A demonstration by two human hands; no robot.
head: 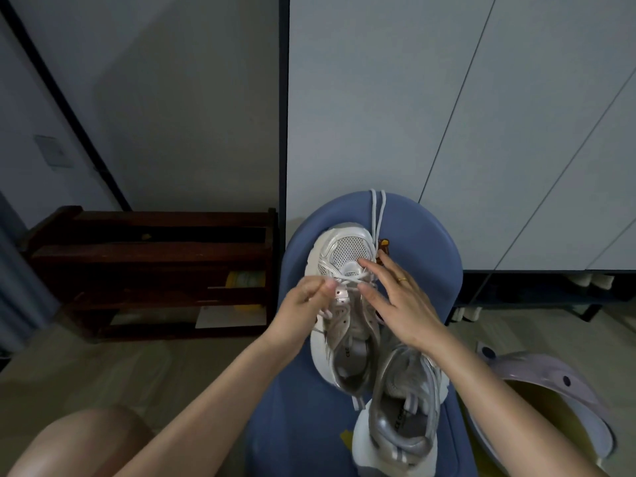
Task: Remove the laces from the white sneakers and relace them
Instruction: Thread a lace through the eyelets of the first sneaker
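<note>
1. Head view: grey cabinet doors (447, 115) and a dark wooden rack (155, 270) stand behind a blue stool (430, 270) that carries 2 white sneakers
2. Far sneaker (344, 287) lies upright on the stool, long axis running away from the person, toe pointing at the cabinet; near sneaker (402, 407) sits heel-toward-camera just beside it
3. Left hand (306, 297) pinches the lace (351, 278) at the lowest eyelets; right hand (395, 297) has fingers straight, fingertips (364, 263) resting on the toe mesh
4. A loose lace (378, 215) trails over the stool's far edge
5. Risk, judged: a hard leftward pull could drag the far sneaker off the stool, or leave the ends uneven
</note>
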